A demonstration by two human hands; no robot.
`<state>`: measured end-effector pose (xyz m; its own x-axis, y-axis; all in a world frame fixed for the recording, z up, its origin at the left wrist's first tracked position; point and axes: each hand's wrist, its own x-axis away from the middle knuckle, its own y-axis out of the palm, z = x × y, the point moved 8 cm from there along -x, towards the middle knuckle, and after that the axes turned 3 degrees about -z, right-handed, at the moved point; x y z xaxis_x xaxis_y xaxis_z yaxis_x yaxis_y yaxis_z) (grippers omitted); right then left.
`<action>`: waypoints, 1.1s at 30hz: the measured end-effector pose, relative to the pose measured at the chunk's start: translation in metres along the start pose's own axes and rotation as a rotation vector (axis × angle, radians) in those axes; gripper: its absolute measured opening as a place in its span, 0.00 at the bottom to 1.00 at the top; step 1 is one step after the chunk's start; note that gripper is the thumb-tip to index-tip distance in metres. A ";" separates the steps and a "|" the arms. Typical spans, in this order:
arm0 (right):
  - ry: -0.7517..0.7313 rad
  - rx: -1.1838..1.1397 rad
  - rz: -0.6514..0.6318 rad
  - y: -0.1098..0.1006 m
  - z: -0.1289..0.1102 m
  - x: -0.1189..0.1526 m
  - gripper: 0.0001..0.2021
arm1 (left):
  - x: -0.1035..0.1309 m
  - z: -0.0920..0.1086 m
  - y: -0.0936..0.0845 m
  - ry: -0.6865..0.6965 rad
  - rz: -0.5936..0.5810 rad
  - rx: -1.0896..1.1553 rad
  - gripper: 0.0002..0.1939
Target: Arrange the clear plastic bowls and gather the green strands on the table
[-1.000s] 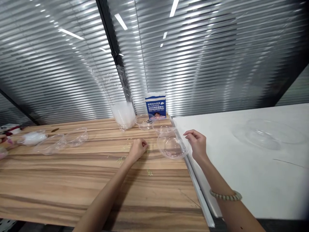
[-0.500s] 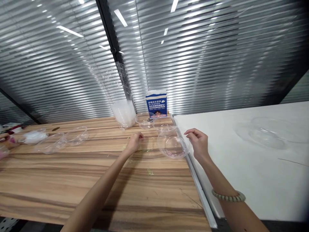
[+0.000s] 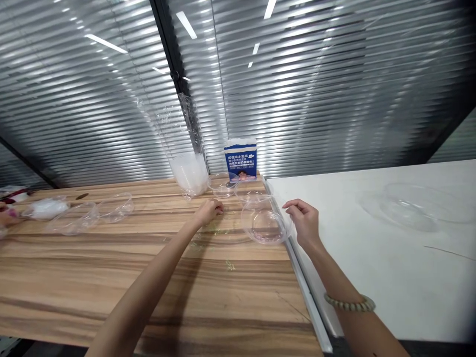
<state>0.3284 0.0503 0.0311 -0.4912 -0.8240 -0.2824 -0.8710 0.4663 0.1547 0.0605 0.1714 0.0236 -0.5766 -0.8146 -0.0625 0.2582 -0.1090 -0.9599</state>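
My left hand (image 3: 210, 211) is over the wood-patterned table, its fingers curled into a pinch. A faint clear plastic edge shows below it, but I cannot make out what the fingers hold. A round clear plastic bowl (image 3: 266, 226) stands to the right of that hand, beside the table's metal edge strip. My right hand (image 3: 305, 220), with a beaded bracelet (image 3: 349, 302) on the wrist, is just right of the bowl. Its thumb and index finger are pinched close to the rim; anything between them is too transparent to tell.
Behind stand more clear bowls (image 3: 253, 191), a bagged stack of translucent containers (image 3: 190, 173) and a blue printed carton (image 3: 241, 161). Further clear bowls (image 3: 115, 207) are at left, near another person's hand (image 3: 8, 216). Clear round plastic pieces (image 3: 412, 208) lie on the white table (image 3: 390, 277).
My left hand has shifted slightly up, and its fingertips a little to the right. The right hand stays almost in place beside the bowl. The whole view has tilted slightly.
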 end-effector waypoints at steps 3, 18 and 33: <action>0.001 0.010 -0.006 0.001 0.000 0.000 0.06 | -0.001 0.000 0.000 0.004 -0.022 -0.001 0.08; -0.030 0.052 -0.032 0.003 -0.001 0.001 0.06 | 0.014 -0.005 -0.007 -0.091 0.108 0.306 0.07; -0.044 0.076 -0.066 0.006 -0.002 0.001 0.06 | 0.032 0.077 -0.032 -0.022 0.174 0.782 0.13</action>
<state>0.3223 0.0515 0.0337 -0.4309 -0.8394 -0.3313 -0.8978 0.4360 0.0631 0.0938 0.1044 0.0731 -0.4650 -0.8667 -0.1806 0.8161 -0.3406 -0.4668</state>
